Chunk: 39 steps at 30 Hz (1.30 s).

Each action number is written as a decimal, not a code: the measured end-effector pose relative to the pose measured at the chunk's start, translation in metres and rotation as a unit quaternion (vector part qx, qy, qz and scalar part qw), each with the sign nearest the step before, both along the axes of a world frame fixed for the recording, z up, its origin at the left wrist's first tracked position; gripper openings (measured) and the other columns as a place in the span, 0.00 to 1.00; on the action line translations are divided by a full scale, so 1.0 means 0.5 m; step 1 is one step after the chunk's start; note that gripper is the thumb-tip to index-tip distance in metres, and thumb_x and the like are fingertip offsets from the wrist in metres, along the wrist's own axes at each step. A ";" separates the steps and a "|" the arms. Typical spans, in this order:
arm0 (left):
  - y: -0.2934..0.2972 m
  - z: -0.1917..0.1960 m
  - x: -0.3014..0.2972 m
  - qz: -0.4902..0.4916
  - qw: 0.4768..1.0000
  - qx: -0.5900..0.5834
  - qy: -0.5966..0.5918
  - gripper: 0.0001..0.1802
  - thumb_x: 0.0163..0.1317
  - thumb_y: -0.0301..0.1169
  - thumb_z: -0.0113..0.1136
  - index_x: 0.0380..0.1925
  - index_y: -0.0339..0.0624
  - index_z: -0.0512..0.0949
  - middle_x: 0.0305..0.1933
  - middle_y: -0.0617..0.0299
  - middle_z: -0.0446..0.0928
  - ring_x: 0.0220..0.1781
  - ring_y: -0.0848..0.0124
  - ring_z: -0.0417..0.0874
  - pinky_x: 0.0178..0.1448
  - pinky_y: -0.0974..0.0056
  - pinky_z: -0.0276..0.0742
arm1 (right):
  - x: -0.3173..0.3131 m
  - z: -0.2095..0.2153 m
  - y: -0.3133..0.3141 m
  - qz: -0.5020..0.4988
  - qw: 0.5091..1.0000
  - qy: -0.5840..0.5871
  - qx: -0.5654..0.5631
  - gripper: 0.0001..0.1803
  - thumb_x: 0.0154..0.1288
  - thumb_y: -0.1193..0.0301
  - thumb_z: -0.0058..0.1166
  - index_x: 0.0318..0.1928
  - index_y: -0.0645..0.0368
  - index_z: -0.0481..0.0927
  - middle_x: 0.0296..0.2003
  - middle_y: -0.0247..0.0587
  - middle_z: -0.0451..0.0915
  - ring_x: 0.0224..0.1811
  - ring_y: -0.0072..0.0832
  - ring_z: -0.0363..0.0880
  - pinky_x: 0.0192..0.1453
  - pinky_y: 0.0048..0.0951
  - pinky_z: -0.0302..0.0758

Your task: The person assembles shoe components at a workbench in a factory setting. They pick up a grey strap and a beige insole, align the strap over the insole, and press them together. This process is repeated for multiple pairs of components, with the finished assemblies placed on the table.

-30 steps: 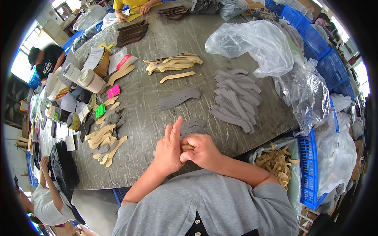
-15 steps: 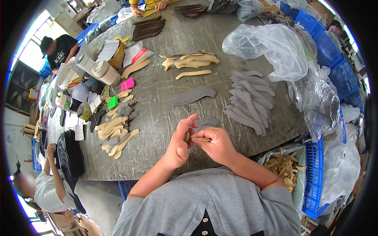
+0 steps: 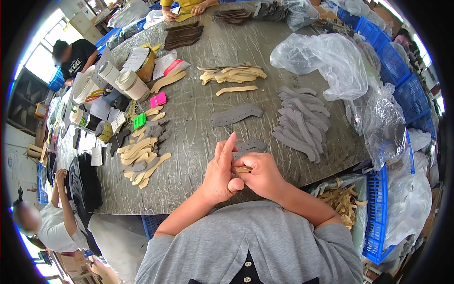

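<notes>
Over the near edge of the table my two hands meet. My right hand (image 3: pixel 263 176) is closed, pinching a small tan strip (image 3: pixel 243 169) between thumb and fingers; most of the strip is hidden. My left hand (image 3: pixel 218 171) is held upright against it, fingers stretched and thumb out, with nothing visible in it. Just beyond them lies a grey curved piece with small holes (image 3: pixel 250 146), partly covered by my hands. Farther off are another stack of grey holed pieces (image 3: pixel 235 115), a single tan strip (image 3: pixel 236 90) and a pile of tan strips (image 3: pixel 231 74).
Grey strips (image 3: pixel 302 124) are heaped at right, below clear plastic bags (image 3: pixel 321 54). At left lie mixed tan and grey strips (image 3: pixel 142 154), near white cups (image 3: pixel 131 85). A blue crate (image 3: pixel 377 213) and tan scraps (image 3: pixel 338 203) sit at lower right. Other people work around the table.
My left hand has turned more upright, its thumb now pointing toward me. My right hand still pinches the tan strip. The view has shifted slightly.
</notes>
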<state>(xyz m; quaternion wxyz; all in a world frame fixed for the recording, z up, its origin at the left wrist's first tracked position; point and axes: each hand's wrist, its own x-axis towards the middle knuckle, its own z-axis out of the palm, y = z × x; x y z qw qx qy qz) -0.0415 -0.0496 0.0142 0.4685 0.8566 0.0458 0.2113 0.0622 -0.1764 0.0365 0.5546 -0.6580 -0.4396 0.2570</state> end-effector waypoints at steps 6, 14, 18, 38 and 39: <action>0.014 -0.027 -0.024 -0.036 0.992 -0.095 -0.081 0.63 0.52 0.79 0.38 0.72 0.36 0.52 0.49 0.51 0.66 0.36 0.66 0.74 0.33 0.67 0.72 | -0.030 0.006 0.016 0.018 0.998 0.060 -0.011 0.03 0.58 0.78 0.61 0.31 0.66 0.81 0.25 0.33 0.80 0.26 0.17 0.75 0.30 0.21 0.71; 0.050 0.012 -0.089 -0.102 0.906 -0.406 -0.056 0.45 0.66 0.65 0.42 0.67 0.35 0.61 0.52 0.60 0.67 0.38 0.76 0.72 0.33 0.75 0.67 | -0.070 0.021 0.060 0.048 0.949 0.307 -0.044 0.00 0.62 0.79 0.56 0.34 0.63 0.79 0.25 0.29 0.75 0.25 0.13 0.70 0.28 0.17 0.65; 0.091 -0.015 -0.093 -0.051 0.953 -0.274 -0.118 0.25 0.69 0.45 0.53 0.58 0.38 0.73 0.50 0.59 0.70 0.42 0.74 0.76 0.37 0.74 0.72 | -0.084 -0.008 0.070 0.081 0.897 0.435 0.017 0.01 0.65 0.77 0.52 0.36 0.60 0.76 0.25 0.27 0.71 0.24 0.12 0.64 0.27 0.16 0.61; 0.073 -0.018 -0.137 0.121 0.982 0.024 -0.144 0.14 0.50 0.19 0.68 0.38 0.42 0.81 0.31 0.59 0.79 0.28 0.66 0.80 0.33 0.66 0.77 | 0.173 -0.364 -0.751 -0.474 0.724 -0.225 -0.448 0.11 0.65 0.71 0.52 0.46 0.59 0.70 0.34 0.47 0.77 0.33 0.39 0.79 0.36 0.38 0.75; 0.069 -0.021 -0.146 0.168 0.979 -0.007 -0.118 0.14 0.51 0.19 0.69 0.39 0.41 0.81 0.30 0.59 0.80 0.27 0.68 0.80 0.33 0.67 0.77 | 0.160 -0.369 -0.761 -0.437 0.690 -0.303 -0.491 0.16 0.63 0.71 0.54 0.50 0.62 0.72 0.40 0.53 0.79 0.42 0.45 0.81 0.47 0.42 0.77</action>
